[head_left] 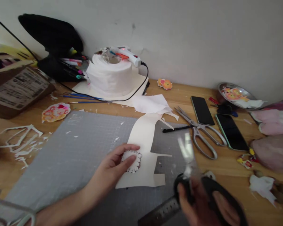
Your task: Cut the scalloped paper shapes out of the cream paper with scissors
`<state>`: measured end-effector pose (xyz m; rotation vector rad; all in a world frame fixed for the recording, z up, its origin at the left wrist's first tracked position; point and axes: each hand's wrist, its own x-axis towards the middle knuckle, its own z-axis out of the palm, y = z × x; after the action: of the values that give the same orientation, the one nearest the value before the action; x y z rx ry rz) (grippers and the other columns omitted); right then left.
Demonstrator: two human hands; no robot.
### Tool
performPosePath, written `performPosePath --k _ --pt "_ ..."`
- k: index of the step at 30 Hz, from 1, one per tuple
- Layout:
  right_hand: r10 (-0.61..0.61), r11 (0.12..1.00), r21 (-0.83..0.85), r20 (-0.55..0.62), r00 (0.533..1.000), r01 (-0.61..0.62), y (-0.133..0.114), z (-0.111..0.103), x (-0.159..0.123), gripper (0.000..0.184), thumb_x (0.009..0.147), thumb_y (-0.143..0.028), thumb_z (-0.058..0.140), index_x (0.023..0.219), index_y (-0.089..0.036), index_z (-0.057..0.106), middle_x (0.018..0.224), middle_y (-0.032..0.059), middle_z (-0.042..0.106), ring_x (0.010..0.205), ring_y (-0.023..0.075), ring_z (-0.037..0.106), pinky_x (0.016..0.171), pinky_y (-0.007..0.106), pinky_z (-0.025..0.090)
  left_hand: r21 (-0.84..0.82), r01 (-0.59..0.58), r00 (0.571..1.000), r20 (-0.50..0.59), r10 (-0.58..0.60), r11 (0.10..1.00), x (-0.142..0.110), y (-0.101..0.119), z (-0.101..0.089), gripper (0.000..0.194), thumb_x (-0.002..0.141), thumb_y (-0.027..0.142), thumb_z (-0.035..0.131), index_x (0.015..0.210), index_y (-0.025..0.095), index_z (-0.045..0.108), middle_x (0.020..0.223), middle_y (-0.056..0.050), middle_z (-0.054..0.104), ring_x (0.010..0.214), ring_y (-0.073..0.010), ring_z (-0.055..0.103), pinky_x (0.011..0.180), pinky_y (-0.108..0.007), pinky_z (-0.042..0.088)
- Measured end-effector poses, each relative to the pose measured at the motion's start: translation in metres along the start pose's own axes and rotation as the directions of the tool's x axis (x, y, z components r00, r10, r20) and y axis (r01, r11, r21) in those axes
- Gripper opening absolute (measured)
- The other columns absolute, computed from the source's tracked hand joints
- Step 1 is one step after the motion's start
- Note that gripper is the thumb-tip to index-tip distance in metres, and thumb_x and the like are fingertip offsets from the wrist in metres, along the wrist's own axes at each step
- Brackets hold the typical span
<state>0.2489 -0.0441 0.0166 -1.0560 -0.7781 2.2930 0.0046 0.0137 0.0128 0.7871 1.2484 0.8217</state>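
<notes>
My left hand [119, 163] pinches a small white paper cutout [135, 163] with a scalloped outline drawn in black, thumb on top. Beneath it a cream sheet of paper [141, 138] with a notched right side lies over the grey cutting mat [91, 135]. Blurred by motion, my right hand [191, 197] has its fingers in the black handles of a pair of scissors [187, 160], whose blades point up and away from me, apart from the cutout. A dark metal ruler [159, 212] lies just left of this hand.
Large silver scissors [198, 130], a black pen [176, 129] and two phones [202, 110] lie to the right. At the back stand a white roll [110, 77] with a glue gun [129, 56] on it, and a metal bowl [237, 95]. Paper scraps [21, 138] litter the left.
</notes>
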Motion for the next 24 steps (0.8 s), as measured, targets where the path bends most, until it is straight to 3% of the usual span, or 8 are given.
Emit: performPosePath --k 3,5,9,11,14,16,20,24 --pt "0.025 0.993 0.114 0.099 0.995 -0.036 0.019 0.013 0.012 0.083 0.064 -0.090 0.033 0.096 -0.018 0.057 0.057 -0.0036 0.047 0.040 0.0077 0.033 0.040 0.021 0.027 0.033 0.028 1.000 -0.015 -0.027 0.999 -0.001 0.003 0.001 0.035 0.062 0.042 0.072 0.089 0.020 0.069 0.065 0.003 0.064 0.057 -0.0119 0.052 0.053 -0.020 0.042" --pt "0.036 0.966 0.246 0.158 0.987 -0.075 0.025 0.017 0.016 0.082 0.067 -0.088 0.034 0.093 -0.015 0.058 0.053 -0.0049 0.044 0.041 0.0064 0.034 0.044 0.019 0.030 0.041 0.015 1.000 -0.022 -0.014 0.999 -0.002 0.003 0.001 0.035 0.062 0.043 0.072 0.087 0.020 0.069 0.065 0.002 0.064 0.058 -0.0124 0.052 0.053 -0.021 0.042" --pt "0.060 0.898 0.417 0.207 0.976 -0.144 0.022 0.020 0.014 0.083 0.070 -0.086 0.037 0.093 -0.011 0.064 0.074 0.0073 0.064 0.064 0.0142 0.056 0.065 0.025 0.044 0.066 -0.007 1.000 -0.024 0.008 0.998 -0.001 0.000 -0.002 0.031 0.065 0.041 0.071 0.089 0.021 0.070 0.066 0.002 0.064 0.058 -0.0119 0.051 0.053 -0.020 0.040" --pt "0.079 0.878 0.451 0.198 0.977 -0.163 0.019 0.021 0.011 0.080 0.072 -0.082 0.040 0.094 -0.010 0.066 0.085 0.0118 0.067 0.077 0.0193 0.061 0.075 0.030 0.045 0.059 0.004 1.000 -0.015 -0.003 0.998 -0.001 -0.001 -0.004 0.032 0.066 0.041 0.071 0.090 0.021 0.070 0.065 0.003 0.063 0.056 -0.0116 0.050 0.052 -0.020 0.039" --pt "0.108 0.892 0.418 0.171 0.979 -0.171 0.019 0.021 0.010 0.052 0.076 -0.060 0.060 0.096 -0.012 0.067 0.091 0.0095 0.068 0.077 0.0158 0.062 0.075 0.026 0.044 0.003 0.027 1.000 -0.002 -0.027 1.000 -0.001 -0.004 -0.004 0.036 0.064 0.042 0.073 0.093 0.021 0.068 0.064 0.003 0.062 0.055 -0.0115 0.050 0.051 -0.020 0.039" --pt "0.158 0.912 0.351 0.171 0.973 -0.210 0.022 0.020 0.012 0.044 0.077 -0.051 0.064 0.097 -0.012 0.067 0.086 0.0074 0.067 0.069 0.0109 0.059 0.068 0.022 0.042 -0.033 0.045 0.999 0.003 -0.045 0.998 -0.001 -0.004 -0.003 0.041 0.063 0.043 0.075 0.096 0.021 0.066 0.066 0.002 0.063 0.056 -0.0119 0.052 0.052 -0.021 0.040" --pt "0.217 0.939 0.208 0.263 0.940 -0.275 0.026 0.013 0.019 0.061 0.064 -0.068 0.067 0.090 -0.012 0.066 0.071 0.0035 0.060 0.057 0.0090 0.051 0.055 0.021 0.037 -0.053 0.044 0.999 0.013 -0.043 0.998 -0.003 -0.003 -0.003 0.046 0.063 0.044 0.076 0.100 0.020 0.065 0.070 0.001 0.065 0.058 -0.0127 0.054 0.054 -0.023 0.042" --pt "0.209 0.944 0.173 0.345 0.915 -0.281 0.036 0.010 0.023 0.081 0.053 -0.081 0.062 0.091 -0.010 0.064 0.075 0.0042 0.058 0.061 0.0092 0.049 0.055 0.020 0.034 -0.085 0.050 0.999 0.018 -0.048 0.995 -0.003 0.000 -0.005 0.049 0.063 0.043 0.077 0.103 0.019 0.064 0.073 0.001 0.065 0.059 -0.0118 0.055 0.053 -0.021 0.042"
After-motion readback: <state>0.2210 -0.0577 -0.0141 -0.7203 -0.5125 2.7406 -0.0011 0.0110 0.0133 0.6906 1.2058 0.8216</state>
